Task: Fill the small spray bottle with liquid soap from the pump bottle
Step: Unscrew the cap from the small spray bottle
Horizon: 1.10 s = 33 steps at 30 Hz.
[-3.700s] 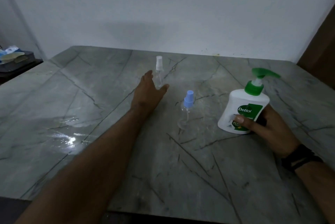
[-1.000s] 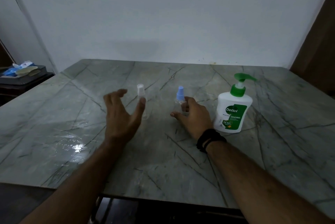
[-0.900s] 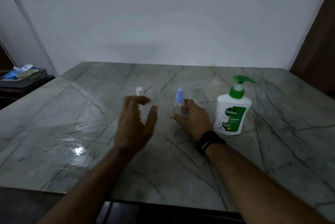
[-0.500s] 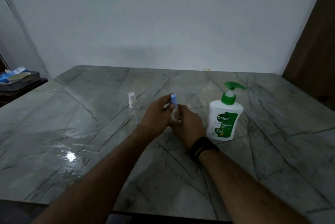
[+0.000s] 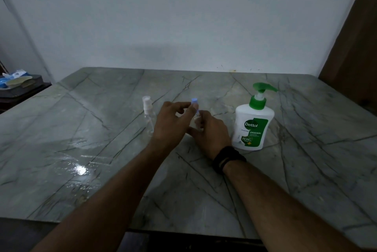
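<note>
Opening step, by the look of it: right hand (image 5: 210, 131) wrapped round the small spray bottle (image 5: 196, 118) mid-worktop (image 5: 306, 170), left hand (image 5: 171, 123) pinching its blue cap (image 5: 194, 103) (pump bottle (image 5: 252, 127) just right, untouched), next calling for unscrewing, then pumping soap in.

On the white pump bottle (image 5: 253, 127) beside your right hand (image 5: 210, 133) you can read "Dettol" on its green label; below it "ORIGINAL"; lower still "99.99%"; the smaller print is too fine to read.
</note>
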Each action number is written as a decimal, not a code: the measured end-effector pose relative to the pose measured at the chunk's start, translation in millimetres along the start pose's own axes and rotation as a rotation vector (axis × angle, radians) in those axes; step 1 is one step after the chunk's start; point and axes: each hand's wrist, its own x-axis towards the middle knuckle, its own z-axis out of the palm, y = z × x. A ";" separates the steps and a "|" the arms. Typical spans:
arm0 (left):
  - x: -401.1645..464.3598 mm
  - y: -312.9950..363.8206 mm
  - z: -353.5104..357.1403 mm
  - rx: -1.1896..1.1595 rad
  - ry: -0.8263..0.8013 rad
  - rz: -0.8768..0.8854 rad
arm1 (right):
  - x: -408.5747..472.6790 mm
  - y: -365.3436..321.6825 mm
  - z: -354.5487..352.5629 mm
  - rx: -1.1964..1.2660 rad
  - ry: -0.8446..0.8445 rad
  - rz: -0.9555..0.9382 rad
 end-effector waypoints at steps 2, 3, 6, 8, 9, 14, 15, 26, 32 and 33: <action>-4.5 0.6 -4.1 -0.107 0.049 -0.070 | -0.4 -0.7 0.2 0.000 -0.010 0.005; -5.9 1.7 -5.1 -0.140 0.037 -0.098 | -0.4 -0.5 0.2 -0.003 -0.014 0.003; -7.6 7.6 -5.1 -0.248 -0.084 -0.123 | -0.3 -0.2 -1.2 -0.028 -0.018 -0.007; -7.3 10.7 -4.9 -0.241 -0.082 -0.109 | -0.3 -1.3 -2.0 -0.034 -0.023 -0.005; -6.2 10.2 -5.1 -0.200 -0.054 -0.103 | -0.3 -2.2 -2.2 -0.026 -0.025 0.000; -2.0 9.8 -3.7 -0.024 -0.070 -0.039 | 0.1 -3.1 -2.2 -0.006 -0.030 0.017; -1.3 11.2 -3.4 0.005 -0.086 -0.020 | 0.2 -2.9 -2.5 -0.006 -0.027 0.020; 1.9 47.0 -29.1 0.016 0.251 0.291 | 1.4 -4.5 -5.8 0.004 -0.050 0.034; -41.8 17.8 -49.0 0.378 0.106 0.347 | 0.7 -4.4 -3.7 -0.017 -0.041 0.008; -47.5 12.3 -48.0 0.419 0.058 0.306 | 0.4 -4.4 -3.1 -0.018 -0.040 0.006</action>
